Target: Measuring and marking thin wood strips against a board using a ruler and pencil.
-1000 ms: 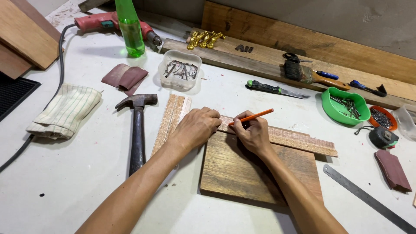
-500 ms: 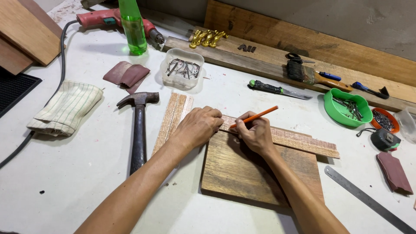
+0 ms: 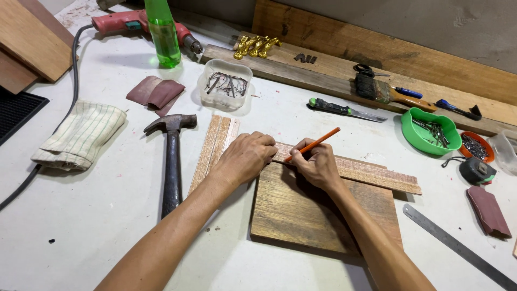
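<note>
A dark wooden board (image 3: 301,210) lies flat on the white table (image 3: 91,215). A thin wooden strip (image 3: 371,173) rests across its far edge. My left hand (image 3: 245,157) presses down on the strip's left end with curled fingers. My right hand (image 3: 318,164) grips an orange pencil (image 3: 316,142), its tip down at the strip just right of my left hand. Two more thin wooden strips (image 3: 212,151) lie side by side under and beyond my left wrist.
A hammer (image 3: 172,156) lies left of the strips, a folded cloth (image 3: 81,134) farther left. Behind are a clear tub of nails (image 3: 225,85), sandpaper (image 3: 156,92), a green bottle (image 3: 163,32), a red drill (image 3: 129,22) and a utility knife (image 3: 344,109). At right: green bowl (image 3: 431,132), tape measure (image 3: 476,170), steel ruler (image 3: 458,248).
Both hands stay on the strip and the board. The pencil in my right hand has shifted only slightly along the strip.
</note>
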